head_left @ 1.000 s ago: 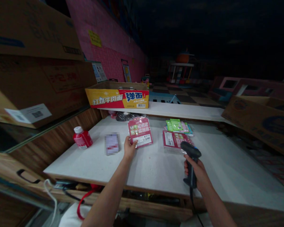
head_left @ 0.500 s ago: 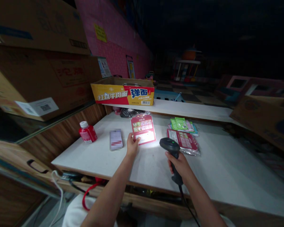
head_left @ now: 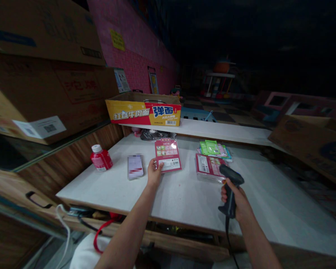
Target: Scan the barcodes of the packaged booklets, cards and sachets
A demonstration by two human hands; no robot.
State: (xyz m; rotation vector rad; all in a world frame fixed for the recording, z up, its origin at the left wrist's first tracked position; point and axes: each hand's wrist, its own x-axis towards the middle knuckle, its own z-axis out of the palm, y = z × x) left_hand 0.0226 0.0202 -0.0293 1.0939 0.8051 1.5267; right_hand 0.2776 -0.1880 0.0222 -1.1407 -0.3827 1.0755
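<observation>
Currently the left hand [head_left: 154, 173] pinches a packet [head_left: 167, 152] at its near-left corner, long axis pointing away; the right hand [head_left: 237, 198] grips a scanner [head_left: 232, 175] by the handle, nose leftward.

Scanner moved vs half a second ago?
Yes, to the right. Against the pink stack on the counter, the scanner head was at its left end; now it overlaps the right end.
</observation>
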